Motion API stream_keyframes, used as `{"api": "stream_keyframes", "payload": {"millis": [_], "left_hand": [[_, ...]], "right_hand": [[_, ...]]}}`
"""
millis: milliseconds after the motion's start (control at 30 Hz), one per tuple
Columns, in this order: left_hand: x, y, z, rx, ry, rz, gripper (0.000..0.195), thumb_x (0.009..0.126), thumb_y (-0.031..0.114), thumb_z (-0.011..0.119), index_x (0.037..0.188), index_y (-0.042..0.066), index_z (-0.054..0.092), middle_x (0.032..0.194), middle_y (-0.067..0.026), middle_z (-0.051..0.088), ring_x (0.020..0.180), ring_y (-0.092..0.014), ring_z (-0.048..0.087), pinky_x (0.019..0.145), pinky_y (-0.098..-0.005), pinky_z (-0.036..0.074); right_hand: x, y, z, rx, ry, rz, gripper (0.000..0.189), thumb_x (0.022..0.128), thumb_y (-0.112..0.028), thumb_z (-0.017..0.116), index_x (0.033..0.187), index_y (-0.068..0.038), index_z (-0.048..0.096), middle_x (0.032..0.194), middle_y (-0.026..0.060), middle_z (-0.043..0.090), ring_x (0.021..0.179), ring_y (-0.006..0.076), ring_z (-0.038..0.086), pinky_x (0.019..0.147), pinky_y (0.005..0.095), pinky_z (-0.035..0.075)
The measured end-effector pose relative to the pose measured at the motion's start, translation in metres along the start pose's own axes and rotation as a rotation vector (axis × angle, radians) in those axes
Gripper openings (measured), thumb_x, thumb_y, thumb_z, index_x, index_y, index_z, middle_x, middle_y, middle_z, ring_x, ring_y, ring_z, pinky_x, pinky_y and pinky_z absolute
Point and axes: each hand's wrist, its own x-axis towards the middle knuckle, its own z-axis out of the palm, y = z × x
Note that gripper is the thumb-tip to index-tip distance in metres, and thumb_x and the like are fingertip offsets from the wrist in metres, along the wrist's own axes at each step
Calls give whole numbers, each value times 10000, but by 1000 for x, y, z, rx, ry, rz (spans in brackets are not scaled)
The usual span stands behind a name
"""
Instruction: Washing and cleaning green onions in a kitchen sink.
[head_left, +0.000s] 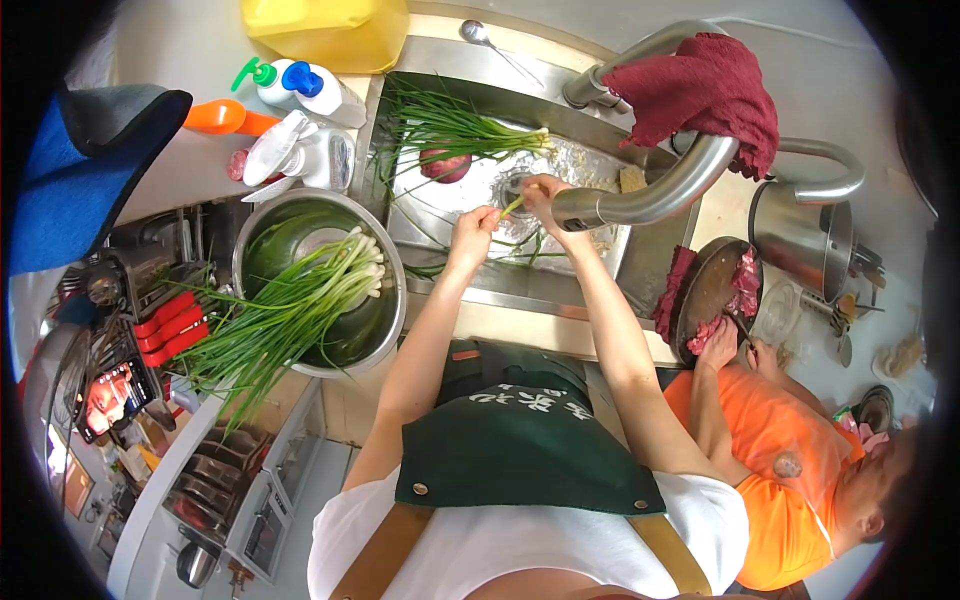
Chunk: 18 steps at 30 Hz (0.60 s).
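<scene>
Over the stainless steel sink (450, 259), my left hand (472, 236) and my right hand (545, 196) pinch a single green onion (512, 207) between them. A bunch of green onions (472, 133) lies across the back of the metal tray (420, 225) in the sink, with a red onion (445, 165) under its leaves. Loose green leaves and pale scraps lie about the drain. To the left, a large steel bowl (397, 330) holds another bunch of green onions (300, 300), white ends inside and leaves hanging over the rim.
A steel faucet (660, 195) with a red cloth (712, 97) arches beside my right hand. At right, a co-worker in orange (750, 427) cuts meat (746, 285) on a round board (705, 300). A spray bottle (326, 159), pump bottles (330, 94) and a spoon (476, 32) stand or lie around the sink.
</scene>
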Motion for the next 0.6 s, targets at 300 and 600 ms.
{"api": "stream_keyframes", "payload": {"millis": [300,600], "left_hand": [[-10,-6,-15,36,78,48,198,892,171,519,881,42,669,614,-1,523,579,-81,428,546,-245,358],[-17,8,-21,-219,-21,-147,217,938,163,453,975,36,625,672,45,443,517,-31,312,456,-184,259]], "right_hand": [[10,5,26,-91,45,96,218,813,-190,573,812,11,656,685,112,626,626,195,603,588,292,479],[12,69,6,455,-23,-8,417,835,-226,635,1146,35,539,891,117,637,746,170,618,653,280,512]]}}
